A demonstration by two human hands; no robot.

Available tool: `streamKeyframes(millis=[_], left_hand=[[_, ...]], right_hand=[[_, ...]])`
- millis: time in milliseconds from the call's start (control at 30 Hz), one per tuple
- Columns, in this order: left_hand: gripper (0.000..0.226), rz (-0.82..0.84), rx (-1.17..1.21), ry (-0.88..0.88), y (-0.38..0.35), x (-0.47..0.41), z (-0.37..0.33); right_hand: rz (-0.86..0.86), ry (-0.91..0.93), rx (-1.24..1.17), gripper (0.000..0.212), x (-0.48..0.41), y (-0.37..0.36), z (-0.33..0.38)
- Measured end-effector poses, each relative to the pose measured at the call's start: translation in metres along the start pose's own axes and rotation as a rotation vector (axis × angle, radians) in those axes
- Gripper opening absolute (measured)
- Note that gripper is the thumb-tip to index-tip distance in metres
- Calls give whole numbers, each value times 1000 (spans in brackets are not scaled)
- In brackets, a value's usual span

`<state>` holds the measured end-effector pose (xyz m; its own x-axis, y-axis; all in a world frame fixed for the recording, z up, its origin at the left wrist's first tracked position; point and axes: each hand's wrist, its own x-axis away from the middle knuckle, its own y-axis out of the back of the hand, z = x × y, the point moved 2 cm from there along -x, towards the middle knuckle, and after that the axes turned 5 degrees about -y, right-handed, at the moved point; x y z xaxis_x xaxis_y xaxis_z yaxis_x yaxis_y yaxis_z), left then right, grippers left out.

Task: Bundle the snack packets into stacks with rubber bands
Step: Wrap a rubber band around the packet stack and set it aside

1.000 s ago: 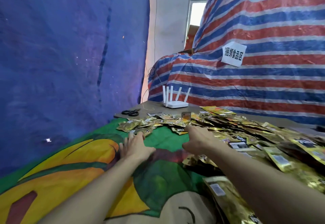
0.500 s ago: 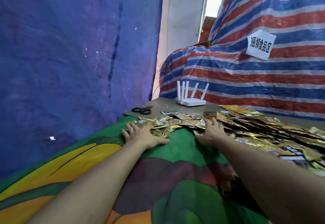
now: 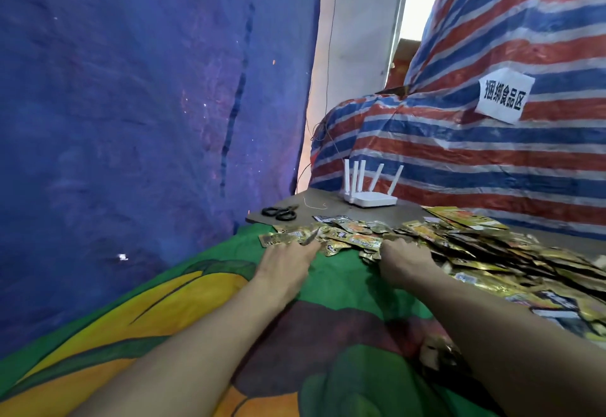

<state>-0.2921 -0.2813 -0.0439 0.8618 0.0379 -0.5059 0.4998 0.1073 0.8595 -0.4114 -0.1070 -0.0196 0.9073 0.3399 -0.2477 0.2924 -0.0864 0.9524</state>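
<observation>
The work looks barely begun: the snack packets [image 3: 452,246] lie loose in one long gold heap, no banded stack shows anywhere, and no rubber band can be made out with certainty. Every bundle seems left to make. The heap sits on the far and right part of the table, over the edge of the green and yellow cloth [image 3: 341,279], its length running from just in front of the scissors [image 3: 280,212] and the white router [image 3: 369,198] down toward the near right corner. Single packets point every way, so no common direction can be told. The left hand [image 3: 288,261] lies flat, palm down, fingers reaching into the heap's left end; the right hand [image 3: 405,257] is curled loosely at the edge of the heap, and whether it pinches a packet cannot be told.
</observation>
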Motion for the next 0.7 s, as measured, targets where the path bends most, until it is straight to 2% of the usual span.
streamKeyframes(millis=[100,233,300,400,467,600,700], left_hand=[[47,-33,81,23,12,12,-4],[38,-93,508,189,26,30,-11],[58,-36,611,249,31,42,-17],[90,48,645,329,42,60,-24],[89,80,599,370,54,70,-29],[49,257,208,366,79,89,-49],[46,374,12,264,89,101,-73]], right_hand=[[-47,41,1,14,16,13,0],[-118,111,-127,18,45,31,-2],[-182,124,-194,21,61,42,-6],[-243,118,-331,17,86,60,-13],[-254,112,-440,13,103,72,-18],[-298,149,-778,12,142,93,-31],[-251,152,-940,11,171,93,-34]])
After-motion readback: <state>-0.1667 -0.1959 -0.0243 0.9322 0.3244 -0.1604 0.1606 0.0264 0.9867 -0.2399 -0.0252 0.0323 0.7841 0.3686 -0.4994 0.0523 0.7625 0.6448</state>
